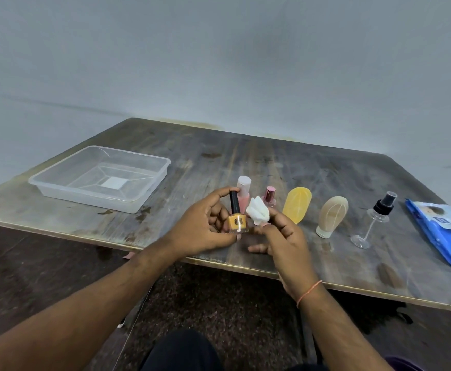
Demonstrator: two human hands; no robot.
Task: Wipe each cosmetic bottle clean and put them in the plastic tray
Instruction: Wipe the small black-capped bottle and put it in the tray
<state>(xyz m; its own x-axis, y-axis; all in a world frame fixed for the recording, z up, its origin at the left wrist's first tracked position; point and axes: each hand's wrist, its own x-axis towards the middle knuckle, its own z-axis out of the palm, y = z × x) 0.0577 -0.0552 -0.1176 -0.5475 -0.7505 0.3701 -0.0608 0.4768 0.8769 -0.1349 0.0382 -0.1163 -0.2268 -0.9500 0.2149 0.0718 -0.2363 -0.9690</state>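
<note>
Left hand (205, 223) is pinching the orange glass nail-polish bottle (237, 218) upright at centre frame, exposing its side; right hand (280, 231) is gripping the white wipe wad (257, 208) against it.

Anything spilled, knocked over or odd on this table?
Nothing spilled or broken. The table shows dark stains and worn patches, which look old. Bottles stand in a row; the tray holds none yet. The clear spray bottle leans only through lens distortion, probably.
</note>
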